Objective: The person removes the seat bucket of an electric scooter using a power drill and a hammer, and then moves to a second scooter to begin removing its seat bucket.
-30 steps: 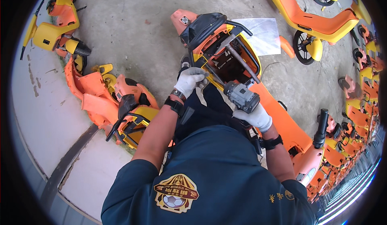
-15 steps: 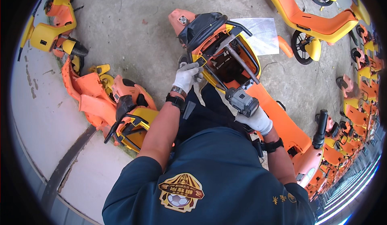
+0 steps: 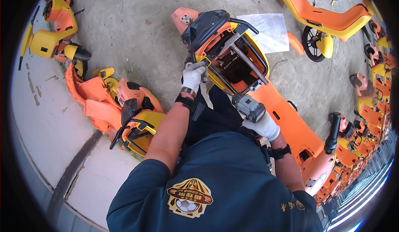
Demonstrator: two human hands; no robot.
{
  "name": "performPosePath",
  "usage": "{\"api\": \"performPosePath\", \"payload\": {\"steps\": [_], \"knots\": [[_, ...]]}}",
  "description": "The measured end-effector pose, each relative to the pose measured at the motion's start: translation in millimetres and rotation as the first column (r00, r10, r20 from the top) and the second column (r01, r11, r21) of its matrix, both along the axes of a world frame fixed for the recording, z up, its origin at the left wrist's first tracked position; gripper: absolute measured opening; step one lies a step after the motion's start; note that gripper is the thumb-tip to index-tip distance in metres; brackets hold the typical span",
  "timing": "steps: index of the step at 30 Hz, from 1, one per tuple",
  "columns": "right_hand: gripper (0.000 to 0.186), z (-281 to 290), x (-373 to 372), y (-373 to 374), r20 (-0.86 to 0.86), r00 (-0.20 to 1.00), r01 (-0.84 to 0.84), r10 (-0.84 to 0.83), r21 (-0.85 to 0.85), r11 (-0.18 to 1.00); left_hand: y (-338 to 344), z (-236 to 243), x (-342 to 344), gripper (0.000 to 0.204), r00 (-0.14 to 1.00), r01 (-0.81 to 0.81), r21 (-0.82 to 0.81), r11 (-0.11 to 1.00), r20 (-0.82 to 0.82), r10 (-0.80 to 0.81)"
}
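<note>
An orange and yellow scooter (image 3: 282, 115) lies in front of me, its rear compartment (image 3: 232, 68) uncovered, with dark parts and wiring inside. A grey metal tube (image 3: 249, 61) and black bars run across the opening. My left hand (image 3: 194, 76), in a white glove, is closed at the near left yellow edge of this compartment; what its fingers grip is hidden. My right hand (image 3: 264, 127), also gloved, is wrapped round the handle of a grey cordless power drill (image 3: 249, 108). The drill's nose is close to the compartment's near edge; whether it touches is unclear.
A white perforated sheet (image 3: 268, 32) lies on the concrete floor past the scooter. Another scooter (image 3: 324, 18) stands at the far right, and many more crowd the right side. Loose orange panels (image 3: 97, 99) and scooter parts lie along the pale wall (image 3: 50, 107) at left.
Both hands stay almost where they were. The view has shifted slightly, and the drill sits a touch further left. My right hand still holds it.
</note>
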State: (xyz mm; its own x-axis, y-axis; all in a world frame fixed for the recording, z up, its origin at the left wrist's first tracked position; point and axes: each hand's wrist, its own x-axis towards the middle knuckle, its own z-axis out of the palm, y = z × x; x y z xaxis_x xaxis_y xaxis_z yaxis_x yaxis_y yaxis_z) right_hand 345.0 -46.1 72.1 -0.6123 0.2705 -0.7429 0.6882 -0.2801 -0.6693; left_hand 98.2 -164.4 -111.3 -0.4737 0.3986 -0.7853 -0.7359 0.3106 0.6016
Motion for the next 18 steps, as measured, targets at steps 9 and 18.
{"api": "performPosePath", "payload": {"steps": [9, 18], "knots": [[0.057, -6.9, 13.6, -6.7, -0.092, 0.989, 0.123, -0.112, 0.124, 0.985, 24.2, 2.2, 2.5, 0.023, 0.947, 0.239, -0.152, 0.959, -0.184, -0.265], [0.057, -26.0, 30.0, -9.8, -0.068, 0.986, 0.158, -0.154, 0.064, 0.985, 12.0, -52.3, -14.9, 0.019, 0.758, 0.385, -0.272, 0.882, -0.452, -0.470]]}}
